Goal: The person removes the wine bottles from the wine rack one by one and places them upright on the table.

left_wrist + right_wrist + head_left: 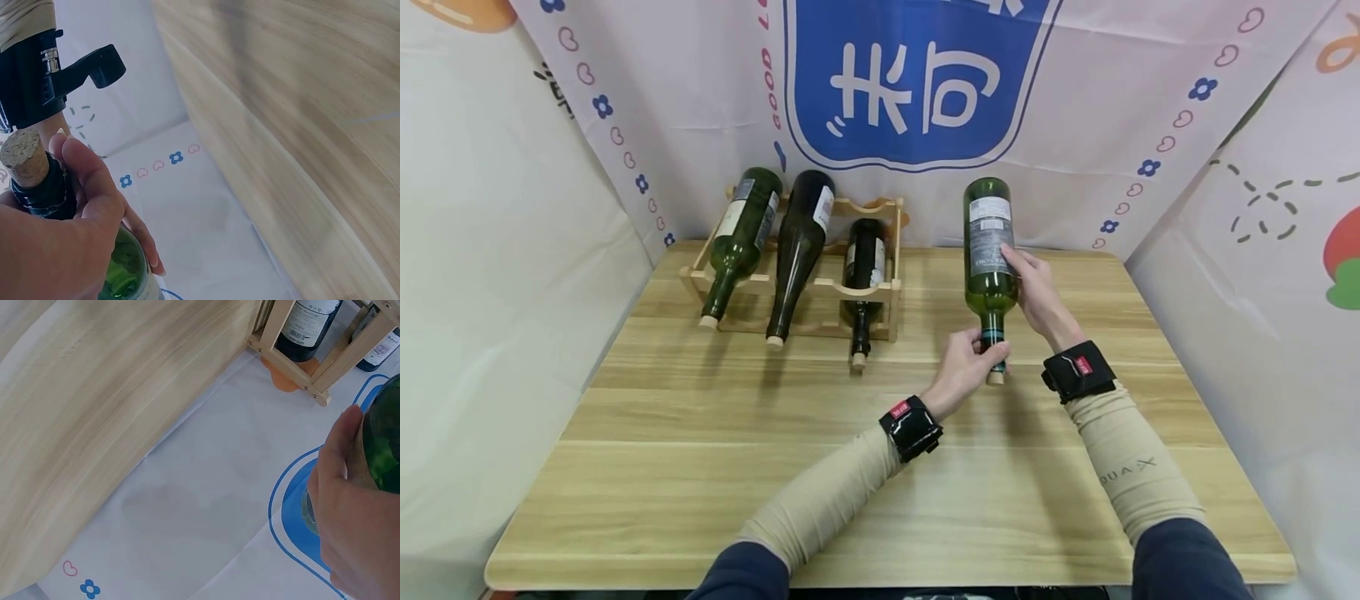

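Note:
A green wine bottle (990, 237) with a grey and white label is held above the right half of the table, its neck pointing toward the person. My left hand (964, 367) grips the neck just behind the cork (995, 377). On the right side of the body, my right hand (1037, 292) holds the glass, fingers along the label. In the left wrist view, the cork end (26, 156) shows close up above the left hand (69, 244). The right wrist view catches the right hand (359, 519) around the green glass (382, 437).
A wooden wine rack (895, 304) stands at the back left of the wooden table (820, 475). Two bottles lie on its upper tier, a green one (745, 221) and a dark one (801, 237). Another dark bottle (860, 321) lies lower. Printed cloth (1060, 192) hangs behind.

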Demonstrator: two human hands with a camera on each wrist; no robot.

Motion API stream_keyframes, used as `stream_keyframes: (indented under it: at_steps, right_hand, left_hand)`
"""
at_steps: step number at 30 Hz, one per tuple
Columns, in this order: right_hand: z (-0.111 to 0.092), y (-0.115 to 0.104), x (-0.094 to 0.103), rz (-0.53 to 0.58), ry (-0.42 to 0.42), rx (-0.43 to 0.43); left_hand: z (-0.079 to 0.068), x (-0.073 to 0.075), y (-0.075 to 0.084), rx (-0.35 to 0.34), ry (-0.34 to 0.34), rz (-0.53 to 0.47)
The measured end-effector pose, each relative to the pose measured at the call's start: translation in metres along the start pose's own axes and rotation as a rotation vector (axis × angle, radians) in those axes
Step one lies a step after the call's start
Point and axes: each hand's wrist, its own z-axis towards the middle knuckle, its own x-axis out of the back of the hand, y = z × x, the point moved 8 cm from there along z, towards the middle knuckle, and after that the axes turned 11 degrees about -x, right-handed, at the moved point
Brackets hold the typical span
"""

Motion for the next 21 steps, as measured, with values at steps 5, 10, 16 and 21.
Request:
stream_keyframes:
  at_steps: [5, 10, 16, 21]
  right_hand:
    - [-0.003, 0.001, 0.007, -0.006, 0.000, -0.009]
    - [-0.005, 0.001, 0.010, 0.003, 0.002, -0.012]
    - [-0.006, 0.001, 0.014, 0.005, 0.008, -0.001]
    - [-0.005, 0.004, 0.017, 0.015, 0.011, 0.000]
  left_hand:
    - [0.001, -0.006, -0.002, 0.002, -0.008, -0.001]
    - [0.002, -0.011, -0.002, -0.009, -0.009, 0.018]
    - [0.003, -0.015, -0.005, -0.003, -0.010, 0.030]
    - [0.005, -0.017, -0.009, -0.001, -0.014, 0.043]
